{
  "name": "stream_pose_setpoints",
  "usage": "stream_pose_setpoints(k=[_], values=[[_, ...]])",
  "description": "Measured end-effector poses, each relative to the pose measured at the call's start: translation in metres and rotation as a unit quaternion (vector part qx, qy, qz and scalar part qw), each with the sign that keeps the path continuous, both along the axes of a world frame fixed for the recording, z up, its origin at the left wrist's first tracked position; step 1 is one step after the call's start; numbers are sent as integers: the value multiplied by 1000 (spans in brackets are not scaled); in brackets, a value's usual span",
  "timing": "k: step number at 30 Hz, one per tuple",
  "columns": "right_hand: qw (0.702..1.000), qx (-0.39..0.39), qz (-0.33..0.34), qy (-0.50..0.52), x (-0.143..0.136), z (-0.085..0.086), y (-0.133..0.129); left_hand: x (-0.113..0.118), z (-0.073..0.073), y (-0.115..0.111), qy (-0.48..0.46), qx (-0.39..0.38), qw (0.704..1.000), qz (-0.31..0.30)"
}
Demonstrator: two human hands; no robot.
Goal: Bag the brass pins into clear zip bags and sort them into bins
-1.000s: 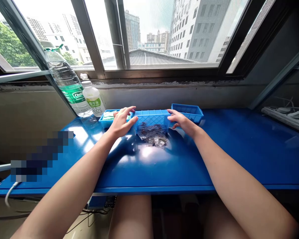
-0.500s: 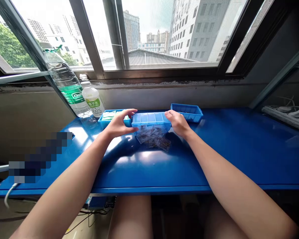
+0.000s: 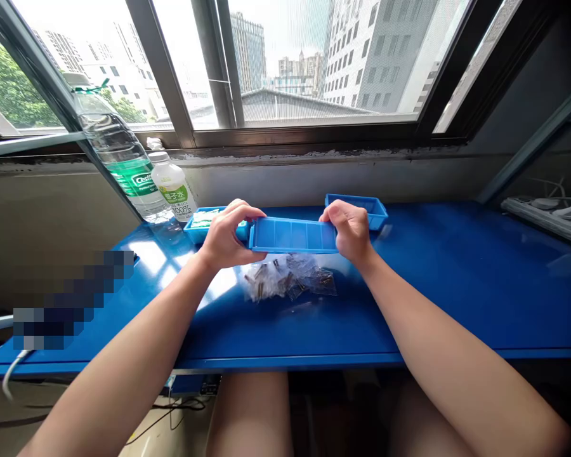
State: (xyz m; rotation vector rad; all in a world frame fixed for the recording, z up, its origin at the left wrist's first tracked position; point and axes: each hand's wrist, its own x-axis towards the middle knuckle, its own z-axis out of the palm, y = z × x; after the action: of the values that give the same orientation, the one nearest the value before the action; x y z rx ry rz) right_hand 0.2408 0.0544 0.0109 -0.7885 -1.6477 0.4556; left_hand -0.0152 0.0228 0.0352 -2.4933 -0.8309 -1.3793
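A blue plastic bin (image 3: 292, 235) is held tilted above the table, its ribbed underside facing me. My left hand (image 3: 231, 235) grips its left end, thumb below and fingers on top. At the other end, my right hand (image 3: 349, 228) is closed around the bin's edge. Just below lies a pile of small clear plastic bags (image 3: 285, 277) with dark slender pieces inside, too small to name. Behind my left hand sits a blue bin (image 3: 197, 233) holding green-and-white packets. Another blue bin (image 3: 374, 212) stands behind my right hand.
A large water bottle (image 3: 124, 158) and a smaller white bottle (image 3: 171, 184) stand at the back left of the blue table (image 3: 457, 285). A window is behind the table. At the far right a power strip (image 3: 552, 219) with cables lies on a ledge.
The bin in my hands has been tipped further and lifted off the bags, which now lie spread on the table. Both hands still hold its ends.
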Motion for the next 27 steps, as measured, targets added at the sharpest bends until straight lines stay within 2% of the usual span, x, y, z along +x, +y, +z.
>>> stream_pose_setpoints(k=[2, 6, 9, 11, 14, 16, 20, 24, 27], values=[[999, -17, -6, 42, 0, 0, 3, 3, -2, 0, -14, 8, 1000, 25], [990, -74, 26, 115, 1, -2, 13, 7, -9, 3, -62, -3, 993, 100], [994, -78, 30, 66, 1, -4, 16, 7, -16, 10, -111, -40, 983, 137], [997, -76, -4, -14, -1, -6, 17, 6, -21, 15, -145, -73, 975, 152], [985, -81, -63, -141, -3, -11, 18, 4, -26, 20, -177, -123, 964, 155], [976, -82, -92, -182, -4, -15, 20, 4, -28, 21, -177, -154, 962, 141], [969, -72, -147, -187, -2, -18, 23, 7, -29, 19, -159, -188, 961, 125], [962, -52, -196, -181, 0, -14, 22, 12, -26, 17, -143, -190, 963, 124], [958, -51, -207, -190, 0, -11, 22, 14, -23, 15, -130, -183, 967, 122]])
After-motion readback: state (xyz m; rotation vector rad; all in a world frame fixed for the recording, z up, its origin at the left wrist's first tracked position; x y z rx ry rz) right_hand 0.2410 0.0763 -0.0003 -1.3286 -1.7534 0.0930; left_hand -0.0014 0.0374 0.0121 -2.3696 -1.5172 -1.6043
